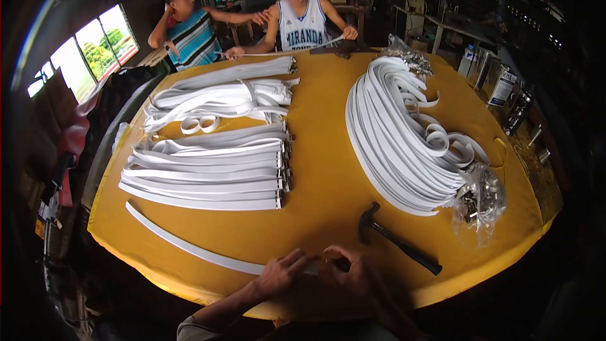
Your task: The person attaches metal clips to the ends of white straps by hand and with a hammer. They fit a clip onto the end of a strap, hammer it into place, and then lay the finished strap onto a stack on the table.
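Near the front edge of the table, my left hand (283, 273) is closed on a white strap (189, 250). The strap curves away to the left across the yellow tabletop, and its near end pokes out past my fingers. My right hand (353, 270) is just beside that end, thumb and fingers curled into a pinch. Whatever lies in that pinch is dark and too small to name. A claw hammer (398, 239) with a black handle lies to the right of my right hand.
Finished-looking white straps with metal ends (208, 173) lie stacked on the left. A large bundle of white straps (385, 139) and a plastic bag of metal pieces (478, 199) occupy the right. Across the yellow table (319, 177), two people sit; one in a jersey (304, 25) holds a strap.
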Demonstrator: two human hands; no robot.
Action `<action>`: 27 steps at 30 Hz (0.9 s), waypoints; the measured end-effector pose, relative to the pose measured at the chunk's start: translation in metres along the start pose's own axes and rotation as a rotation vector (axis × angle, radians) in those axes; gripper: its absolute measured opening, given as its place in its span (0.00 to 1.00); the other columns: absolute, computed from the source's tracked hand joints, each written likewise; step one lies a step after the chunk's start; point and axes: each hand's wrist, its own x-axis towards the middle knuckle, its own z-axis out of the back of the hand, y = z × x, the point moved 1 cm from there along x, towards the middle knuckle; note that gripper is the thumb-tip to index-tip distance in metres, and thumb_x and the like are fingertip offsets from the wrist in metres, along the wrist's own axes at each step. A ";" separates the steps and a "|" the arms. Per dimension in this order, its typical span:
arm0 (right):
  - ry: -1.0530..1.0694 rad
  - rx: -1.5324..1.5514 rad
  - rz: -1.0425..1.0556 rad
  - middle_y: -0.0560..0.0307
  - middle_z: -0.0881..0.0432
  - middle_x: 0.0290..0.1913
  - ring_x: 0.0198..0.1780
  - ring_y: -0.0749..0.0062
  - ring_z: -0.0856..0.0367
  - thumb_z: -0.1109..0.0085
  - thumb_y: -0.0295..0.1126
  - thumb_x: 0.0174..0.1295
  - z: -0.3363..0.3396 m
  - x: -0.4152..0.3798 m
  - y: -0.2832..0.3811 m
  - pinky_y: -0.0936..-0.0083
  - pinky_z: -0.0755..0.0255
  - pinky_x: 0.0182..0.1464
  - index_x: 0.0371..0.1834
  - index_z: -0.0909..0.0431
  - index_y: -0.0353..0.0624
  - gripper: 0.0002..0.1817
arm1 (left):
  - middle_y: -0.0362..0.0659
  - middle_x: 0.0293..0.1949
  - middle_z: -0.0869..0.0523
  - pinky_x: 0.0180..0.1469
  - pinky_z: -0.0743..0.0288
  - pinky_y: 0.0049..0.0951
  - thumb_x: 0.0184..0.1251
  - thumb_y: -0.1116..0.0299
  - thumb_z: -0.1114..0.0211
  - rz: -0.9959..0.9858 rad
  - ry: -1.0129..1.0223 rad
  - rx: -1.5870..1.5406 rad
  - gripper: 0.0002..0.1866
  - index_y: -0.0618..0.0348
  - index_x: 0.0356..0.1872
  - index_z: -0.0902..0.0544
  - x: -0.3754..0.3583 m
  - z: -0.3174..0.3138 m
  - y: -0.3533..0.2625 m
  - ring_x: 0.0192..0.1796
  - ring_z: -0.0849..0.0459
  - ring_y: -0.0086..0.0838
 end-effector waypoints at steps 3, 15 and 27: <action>-0.094 0.044 0.076 0.49 0.14 0.43 0.45 0.70 0.14 0.36 0.30 0.64 0.010 0.007 0.003 0.72 0.20 0.47 0.49 0.17 0.37 0.12 | 0.49 0.48 0.19 0.41 0.19 0.44 0.66 0.61 0.32 0.032 -0.118 0.015 0.22 0.56 0.59 0.23 0.010 0.013 -0.013 0.44 0.16 0.47; -0.065 0.183 -0.012 0.53 0.13 0.43 0.44 0.75 0.14 0.35 0.27 0.65 0.018 0.002 0.008 0.77 0.20 0.48 0.52 0.16 0.34 0.14 | 0.48 0.48 0.18 0.48 0.20 0.41 0.57 0.71 0.23 0.068 -0.120 -0.224 0.26 0.59 0.57 0.21 -0.006 0.004 -0.010 0.48 0.17 0.45; -0.001 0.464 -0.131 0.58 0.14 0.42 0.43 0.80 0.15 0.34 0.26 0.65 0.014 0.005 -0.004 0.80 0.22 0.49 0.53 0.18 0.32 0.14 | 0.48 0.50 0.17 0.52 0.22 0.42 0.57 0.72 0.23 0.008 -0.255 -0.170 0.25 0.60 0.56 0.21 -0.010 0.005 -0.004 0.51 0.17 0.45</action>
